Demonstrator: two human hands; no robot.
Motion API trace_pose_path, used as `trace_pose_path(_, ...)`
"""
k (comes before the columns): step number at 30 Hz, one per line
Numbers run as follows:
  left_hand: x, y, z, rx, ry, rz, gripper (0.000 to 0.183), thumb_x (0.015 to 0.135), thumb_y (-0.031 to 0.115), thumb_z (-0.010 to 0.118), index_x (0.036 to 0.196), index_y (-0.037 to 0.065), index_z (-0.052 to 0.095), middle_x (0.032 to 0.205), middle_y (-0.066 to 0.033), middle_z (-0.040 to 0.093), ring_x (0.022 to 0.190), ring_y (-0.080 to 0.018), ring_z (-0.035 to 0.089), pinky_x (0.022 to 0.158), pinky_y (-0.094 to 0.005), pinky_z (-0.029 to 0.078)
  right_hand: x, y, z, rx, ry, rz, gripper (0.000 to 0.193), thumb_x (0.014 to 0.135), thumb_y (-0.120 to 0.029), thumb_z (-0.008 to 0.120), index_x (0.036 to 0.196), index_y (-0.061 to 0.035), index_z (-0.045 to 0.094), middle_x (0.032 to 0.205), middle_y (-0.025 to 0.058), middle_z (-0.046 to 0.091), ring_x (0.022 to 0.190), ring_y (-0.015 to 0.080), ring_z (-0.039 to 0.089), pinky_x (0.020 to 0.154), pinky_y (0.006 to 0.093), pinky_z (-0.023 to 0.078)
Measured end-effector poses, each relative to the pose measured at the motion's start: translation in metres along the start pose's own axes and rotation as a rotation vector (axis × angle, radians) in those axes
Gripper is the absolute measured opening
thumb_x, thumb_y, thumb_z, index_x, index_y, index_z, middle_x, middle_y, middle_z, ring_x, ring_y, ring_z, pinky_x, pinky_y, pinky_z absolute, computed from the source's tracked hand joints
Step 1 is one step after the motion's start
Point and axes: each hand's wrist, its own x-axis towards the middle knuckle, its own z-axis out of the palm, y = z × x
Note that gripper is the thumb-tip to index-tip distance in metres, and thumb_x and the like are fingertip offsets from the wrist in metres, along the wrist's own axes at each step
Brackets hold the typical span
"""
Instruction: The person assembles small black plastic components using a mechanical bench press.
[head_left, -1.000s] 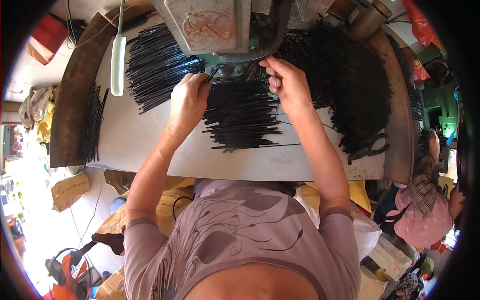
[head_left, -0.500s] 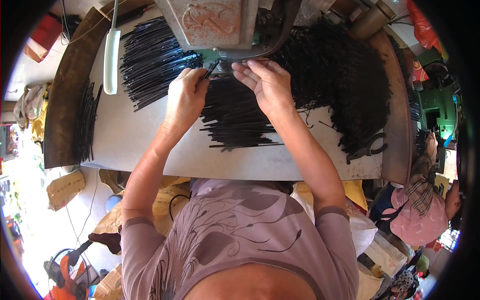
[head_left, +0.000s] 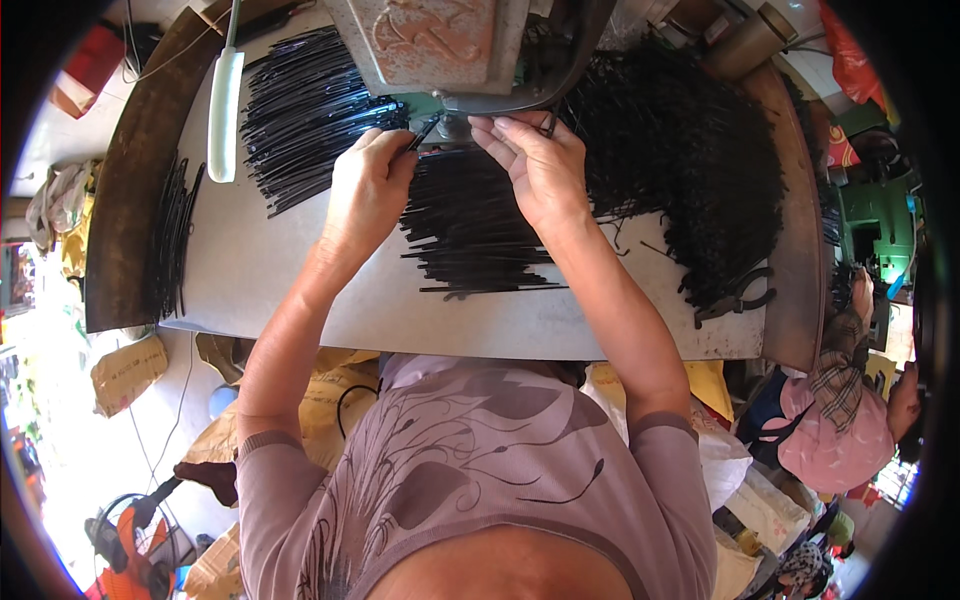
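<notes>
My left hand (head_left: 368,185) and my right hand (head_left: 535,165) meet at the foot of a grey-green press machine (head_left: 440,45), both pinching a thin black rod (head_left: 425,132) held under its head. Below my hands lies a pile of straight black rods (head_left: 470,235) on the metal work table (head_left: 300,290). A second fan of black rods (head_left: 305,110) spreads to the left. A large tangled heap of black wire pieces (head_left: 690,160) fills the right side.
A white-handled lever (head_left: 224,110) hangs at the left of the machine. A few black rods (head_left: 172,235) lie on the brown side rail. Dark pliers (head_left: 735,298) rest at the table's right. Another person (head_left: 850,420) in pink sits at the far right.
My right hand has moved left from the pile's upper right to the machine's foot, meeting my left hand, which stayed near the same spot.
</notes>
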Motion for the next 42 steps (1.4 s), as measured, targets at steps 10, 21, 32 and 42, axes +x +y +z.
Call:
trace_pose_path(10,0.000,-0.006,0.004,0.027,0.025,0.081,0.016,0.076,0.004,0.056,0.091,-0.002,0.057,0.067,-0.0079,0.049,0.048,-0.0130,0.048,0.046,-0.0247,0.039,0.003,0.004,0.002,-0.022,-0.021,-0.008,0.009,0.077,0.007,0.047,0.086,0.0066,0.049,0.086,0.0179,0.057,0.082,0.0237,0.059,0.078,0.0339,0.050)
trace_pose_path(21,0.001,-0.004,0.004,0.060,0.036,0.103,0.016,0.074,0.004,0.057,0.089,-0.002,0.057,0.068,-0.0104,0.051,0.056,-0.0175,0.049,0.054,-0.0264,0.040,0.004,0.006,-0.001,-0.024,-0.038,-0.019,0.007,0.078,0.006,0.048,0.084,0.0051,0.050,0.088,0.0162,0.057,0.084,0.0254,0.058,0.080,0.0364,0.049)
trace_pose_path(32,-0.001,-0.003,0.003,0.401,0.061,0.237,0.018,0.075,0.002,0.055,0.093,0.002,0.057,0.071,-0.0116,0.048,0.059,-0.0256,0.053,0.052,-0.0334,0.042,0.004,0.003,0.002,-0.059,-0.037,0.020,0.006,0.078,0.005,0.049,0.082,0.0027,0.052,0.089,0.0146,0.057,0.089,0.0270,0.058,0.082,0.0383,0.047)
trace_pose_path(42,0.006,-0.018,-0.046,-0.107,-0.333,-0.241,0.022,0.083,0.018,0.054,0.086,-0.004,0.058,0.063,-0.0043,0.054,0.046,-0.0068,0.048,0.039,-0.0200,0.036,0.004,-0.010,-0.014,-0.095,0.005,0.204,0.007,0.072,-0.003,0.056,0.077,0.0021,0.054,0.078,0.0113,0.058,0.071,0.0208,0.059,0.066,0.0311,0.050)
